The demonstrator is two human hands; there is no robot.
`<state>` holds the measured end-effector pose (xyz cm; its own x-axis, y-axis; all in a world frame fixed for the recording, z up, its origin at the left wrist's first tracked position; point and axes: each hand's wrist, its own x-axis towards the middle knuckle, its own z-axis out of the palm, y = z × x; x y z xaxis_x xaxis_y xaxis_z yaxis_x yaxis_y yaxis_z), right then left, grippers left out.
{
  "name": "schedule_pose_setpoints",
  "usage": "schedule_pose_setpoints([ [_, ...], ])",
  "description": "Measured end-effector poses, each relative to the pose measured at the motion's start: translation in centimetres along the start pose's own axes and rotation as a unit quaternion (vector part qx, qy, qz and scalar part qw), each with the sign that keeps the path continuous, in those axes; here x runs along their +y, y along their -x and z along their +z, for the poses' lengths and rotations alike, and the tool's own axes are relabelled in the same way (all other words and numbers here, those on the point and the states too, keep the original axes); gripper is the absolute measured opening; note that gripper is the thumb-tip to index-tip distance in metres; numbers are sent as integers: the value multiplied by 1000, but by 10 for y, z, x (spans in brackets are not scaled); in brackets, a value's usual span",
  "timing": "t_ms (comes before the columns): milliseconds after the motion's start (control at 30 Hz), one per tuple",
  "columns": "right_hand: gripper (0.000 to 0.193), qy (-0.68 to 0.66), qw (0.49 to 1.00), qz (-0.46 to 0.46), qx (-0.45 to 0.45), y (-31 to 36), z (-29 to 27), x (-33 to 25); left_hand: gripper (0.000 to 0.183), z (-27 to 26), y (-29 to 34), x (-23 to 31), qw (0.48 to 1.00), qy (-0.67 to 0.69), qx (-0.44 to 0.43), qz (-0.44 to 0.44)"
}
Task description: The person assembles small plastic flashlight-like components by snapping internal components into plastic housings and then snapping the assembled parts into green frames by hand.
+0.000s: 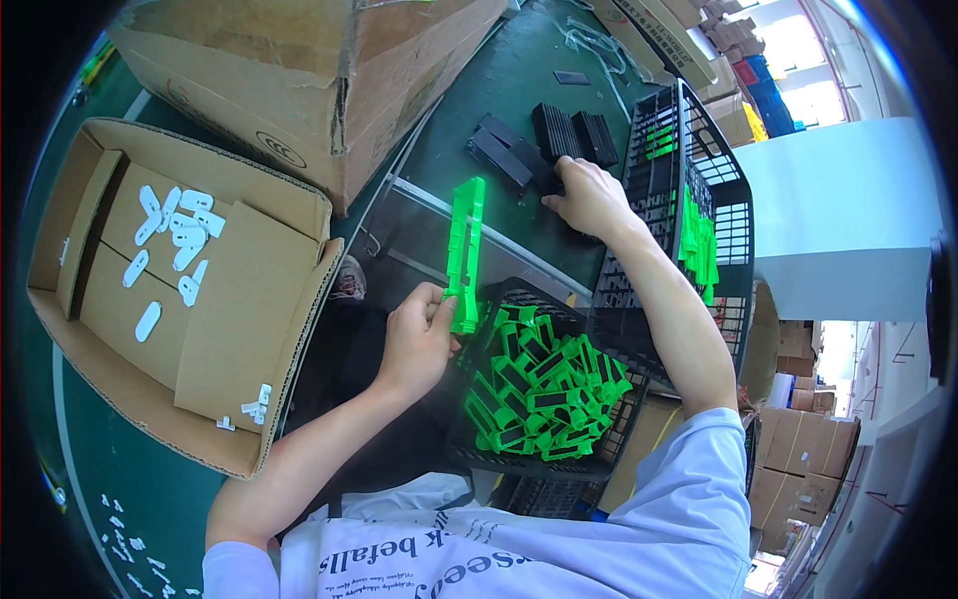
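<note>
1. head view: near the torso, black crate (564, 317) of green parts (544, 384).
2. left hand (419, 334) gripping a green frame (457, 255) by its end.
3. farther, right hand (591, 200) touching black strips (514, 155) on the surface (499, 75); cannot tell whether gripping.

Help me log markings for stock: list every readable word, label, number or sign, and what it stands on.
Exact wording is left out.
Shirt: dark lettering; larger words partly readable, smaller lines too small.
Large cardboard box: a rounded dark emblem; reddish print too faint to read.
Long carton at the top: printed characters, too small to read reliably.
</note>
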<state>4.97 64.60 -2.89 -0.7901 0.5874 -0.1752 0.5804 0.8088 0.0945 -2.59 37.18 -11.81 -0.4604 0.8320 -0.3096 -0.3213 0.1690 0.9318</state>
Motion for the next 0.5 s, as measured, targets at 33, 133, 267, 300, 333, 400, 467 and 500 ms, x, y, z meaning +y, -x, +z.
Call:
schedule_pose_setpoints([
  [33, 33, 12, 1000, 0, 3, -1, 0, -2, 19, 0, 0, 1, 1000, 5, 1, -12],
  [133, 32, 13, 1000, 10, 8, 0, -2, -3, 17, 0, 2, 6, 1000, 4, -9, -28],
  [267, 29, 7, 1000, 24, 3, -2, 0, -4, 17, -1, 0, 8, 999, -9, -20, -29],
  [300, 28, 0, 999, 35, -8, -3, -1, -5, 17, -2, 1, 7, 999, -9, -18, -29],
  [333, 27, -7, 999, 46, -19, -4, -2, -6, 17, -2, 1, 7, 999, -7, -17, -29],
  [400, 27, -22, 999, 43, -21, -4, 0, 1, 18, -1, 1, 6, 999, -4, -15, -28],
  [467, 27, -38, 998, 41, -23, -5, 4, 2, 18, -1, 0, 4, 999, -23, -19, -27],
  [500, 29, -30, 999, 31, 15, -4, 7, 1, 18, -2, 0, 4, 999, -23, -18, -27],
])
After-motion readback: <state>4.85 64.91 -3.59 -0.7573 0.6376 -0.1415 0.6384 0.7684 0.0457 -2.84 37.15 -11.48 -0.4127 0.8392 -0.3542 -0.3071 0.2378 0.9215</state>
